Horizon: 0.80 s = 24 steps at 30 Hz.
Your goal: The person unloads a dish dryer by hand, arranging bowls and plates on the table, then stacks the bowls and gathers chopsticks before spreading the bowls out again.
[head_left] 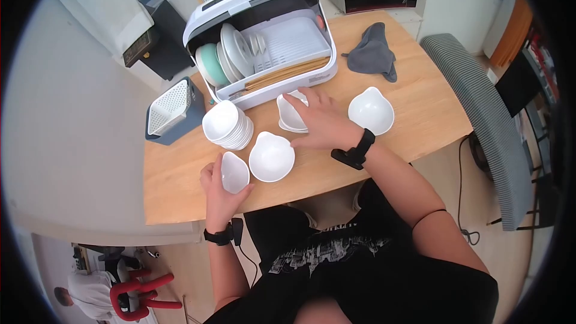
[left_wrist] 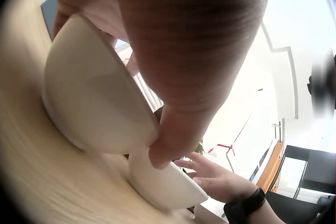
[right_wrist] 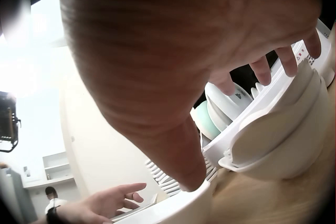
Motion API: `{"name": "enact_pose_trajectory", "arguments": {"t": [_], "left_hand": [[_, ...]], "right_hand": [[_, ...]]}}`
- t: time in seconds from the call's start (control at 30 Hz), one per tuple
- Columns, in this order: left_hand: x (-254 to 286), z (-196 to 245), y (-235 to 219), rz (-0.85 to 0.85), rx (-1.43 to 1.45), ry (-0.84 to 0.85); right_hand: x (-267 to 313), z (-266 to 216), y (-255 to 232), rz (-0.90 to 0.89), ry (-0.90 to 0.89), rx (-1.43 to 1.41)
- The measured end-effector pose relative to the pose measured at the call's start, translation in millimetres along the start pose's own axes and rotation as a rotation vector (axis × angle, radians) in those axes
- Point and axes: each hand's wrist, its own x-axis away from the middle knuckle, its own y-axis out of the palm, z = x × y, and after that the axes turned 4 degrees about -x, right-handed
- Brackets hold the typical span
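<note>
In the lower left of the head view's table (head_left: 420, 108), the left hand (head_left: 223, 197) held the tilted near bowl (head_left: 234, 174), thumb on one side of its rim and fingers curled round the other; the upright middle bowl (head_left: 272, 157) sat just beside it. Near the centre, the right hand (head_left: 329, 123) spread its parted fingers over the short bowl stack (head_left: 291, 114), its thumb by the middle bowl's rim; whether either touched could not be told. The tall bowl stack (head_left: 223, 121) leaned left of centre; the far bowl (head_left: 371, 111) stood upright to the right, below the grey cloth (head_left: 371, 54); the dish box (head_left: 300, 81) stood at upper centre.
</note>
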Motion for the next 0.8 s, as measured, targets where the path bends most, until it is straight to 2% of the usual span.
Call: {"name": "enact_pose_trajectory", "arguments": {"t": [0.07, 0.23, 0.33, 0.43, 0.5, 0.53, 0.6, 0.67, 0.8], "left_hand": [[-5, 5, 3, 0.000, -0.011, 0.012], [-8, 5, 10, 0.015, -0.020, 0.059], [-6, 7, 10, 0.012, 0.022, 0.051], [-4, 18, 7, 0.032, -0.065, 0.047], [-3, 36, 7, 0.109, -0.226, 0.125], [-5, 44, 7, 0.107, -0.226, 0.126], [-13, 62, 11, 0.109, -0.231, 0.270], [-24, 79, 17, 0.078, -0.175, 0.303], [-53, 105, 36, -0.003, -0.094, 0.373]], "right_hand": [[-3, -2, 0, 0.033, -0.012, 0.037], [-33, 4, 7, -0.075, 0.140, 0.010], [-41, 8, 6, -0.124, 0.164, -0.028], [-43, 7, 1, -0.149, 0.185, -0.045], [-43, 7, 2, -0.156, 0.192, -0.042], [-42, 7, 3, -0.126, 0.190, -0.045], [-41, 7, 6, -0.096, 0.190, -0.048], [-41, 9, 11, 0.086, 0.121, 0.017], [-38, 1, -32, 0.063, 0.168, -0.054]]}}
